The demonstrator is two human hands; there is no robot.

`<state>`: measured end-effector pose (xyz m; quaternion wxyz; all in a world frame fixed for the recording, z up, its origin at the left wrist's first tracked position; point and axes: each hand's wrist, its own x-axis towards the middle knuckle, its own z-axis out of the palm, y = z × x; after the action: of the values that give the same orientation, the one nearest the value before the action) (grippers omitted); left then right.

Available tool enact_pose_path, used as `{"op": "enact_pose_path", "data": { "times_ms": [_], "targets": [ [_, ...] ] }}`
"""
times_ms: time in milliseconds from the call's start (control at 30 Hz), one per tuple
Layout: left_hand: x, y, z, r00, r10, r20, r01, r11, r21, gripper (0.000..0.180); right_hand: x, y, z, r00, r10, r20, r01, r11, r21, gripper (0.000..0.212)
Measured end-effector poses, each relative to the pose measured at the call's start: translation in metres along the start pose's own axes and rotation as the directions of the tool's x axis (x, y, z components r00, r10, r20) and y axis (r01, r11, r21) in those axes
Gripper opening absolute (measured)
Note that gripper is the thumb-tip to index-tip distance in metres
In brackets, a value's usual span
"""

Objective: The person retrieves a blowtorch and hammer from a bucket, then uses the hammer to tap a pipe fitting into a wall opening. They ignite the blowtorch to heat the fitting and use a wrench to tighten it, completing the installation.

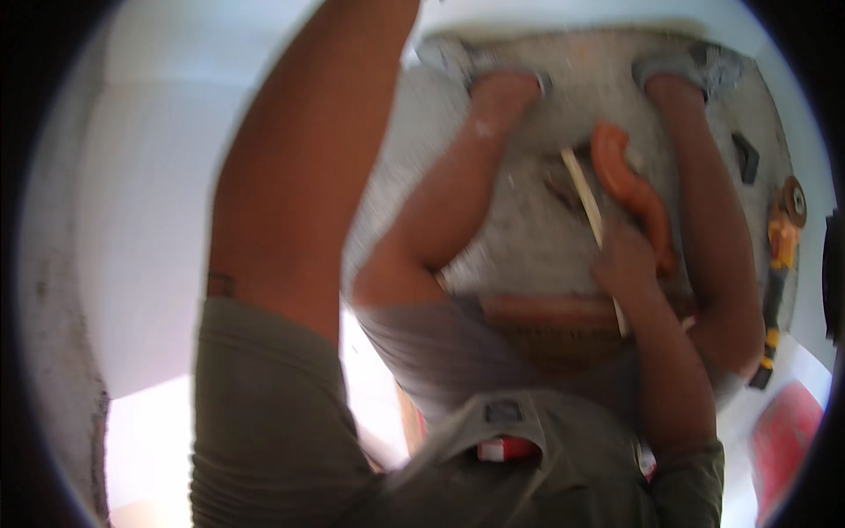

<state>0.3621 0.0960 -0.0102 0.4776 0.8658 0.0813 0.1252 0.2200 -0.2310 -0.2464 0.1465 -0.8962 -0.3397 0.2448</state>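
My right hand (pixel 626 262) is closed around a thin, pale yellow flat stick (pixel 583 195), which slants between my legs above the grey floor. Right beside that hand lies an orange pipe (pixel 632 187) bent in an S shape, its lower end partly behind my fingers and wrist. A small dark thing (pixel 563 187) on the floor left of the stick is too blurred to name. My left arm rises large across the left of the view and leaves at the top edge, so my left hand is out of sight.
An angle grinder (pixel 779 251) with yellow and black parts lies right of my right leg. Near it is a dark angular piece (pixel 745 158). A reddish-brown seat or block (pixel 554 310) shows between my thighs. A red object (pixel 786 440) stands at lower right; pale walls surround the floor.
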Motion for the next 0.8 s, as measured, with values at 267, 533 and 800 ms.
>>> {"op": "enact_pose_path", "data": {
  "times_ms": [267,533,800],
  "targets": [
    [-0.105,-0.051,0.045,0.997,-0.035,0.069,0.035,0.999,0.014,0.053,-0.005,0.008,-0.005,0.998,0.009,-0.069,-0.001,0.993,0.117,0.034],
    [-0.14,-0.105,0.07,0.824,0.567,-0.001,-0.447,0.651,0.613,0.047,-0.005,-0.001,0.002,0.992,0.057,-0.109,-0.051,0.997,0.059,0.03],
    [-0.163,-0.118,0.068,0.907,0.332,-0.257,-0.334,0.942,0.038,0.039,0.002,0.001,0.003,0.997,0.044,-0.063,-0.052,0.989,-0.141,0.033]
  ]
}}
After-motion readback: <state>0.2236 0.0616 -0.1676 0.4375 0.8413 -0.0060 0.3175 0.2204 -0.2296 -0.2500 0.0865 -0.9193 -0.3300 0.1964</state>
